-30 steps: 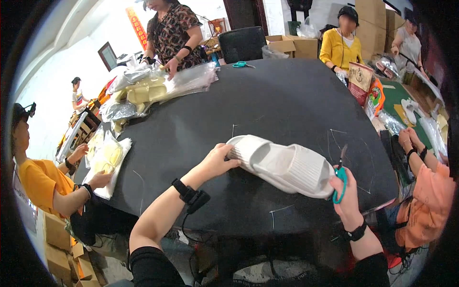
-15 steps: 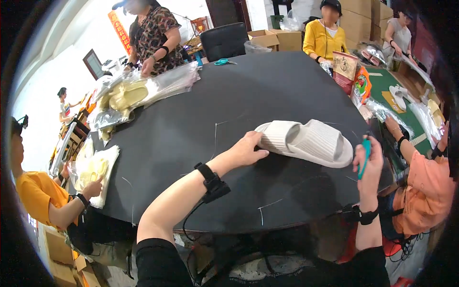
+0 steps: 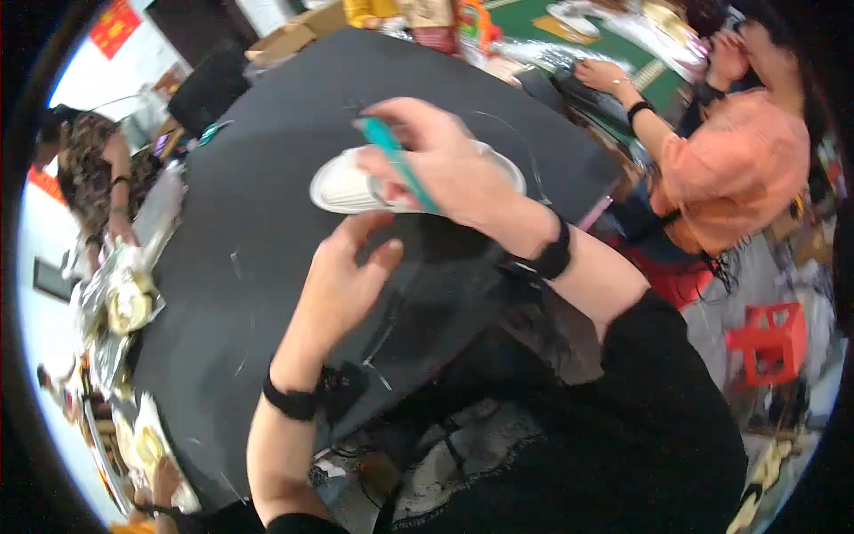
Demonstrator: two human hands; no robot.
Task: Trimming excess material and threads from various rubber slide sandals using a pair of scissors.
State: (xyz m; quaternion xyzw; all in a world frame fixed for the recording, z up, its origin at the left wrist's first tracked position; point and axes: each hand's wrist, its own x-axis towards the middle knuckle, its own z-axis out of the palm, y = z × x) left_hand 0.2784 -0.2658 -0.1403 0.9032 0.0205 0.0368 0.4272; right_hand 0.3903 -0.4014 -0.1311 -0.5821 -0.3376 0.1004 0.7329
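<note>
A white slipper point(image 3: 342, 187) lies on the black table point(image 3: 267, 133). My right hand point(image 3: 445, 160) hovers over it, shut on teal-handled scissors point(image 3: 400, 165) that cross the slipper's middle. My left hand point(image 3: 342, 280) is lifted just below the slipper, fingers apart and holding nothing. Both wrists wear black bands. My right hand hides part of the slipper.
A person in an orange top point(image 3: 738, 160) works at the table's right side. Another person in a patterned top point(image 3: 93, 169) stands at the left by clear bags of yellowish slippers point(image 3: 124, 303). A red stool point(image 3: 769, 343) stands on the floor at right. Cardboard boxes point(image 3: 289, 40) sit at the far edge.
The view has swung and tilted. My left hand has let go of the slipper and lifted off it. My right hand has moved the scissors from the slipper's right end over its middle.
</note>
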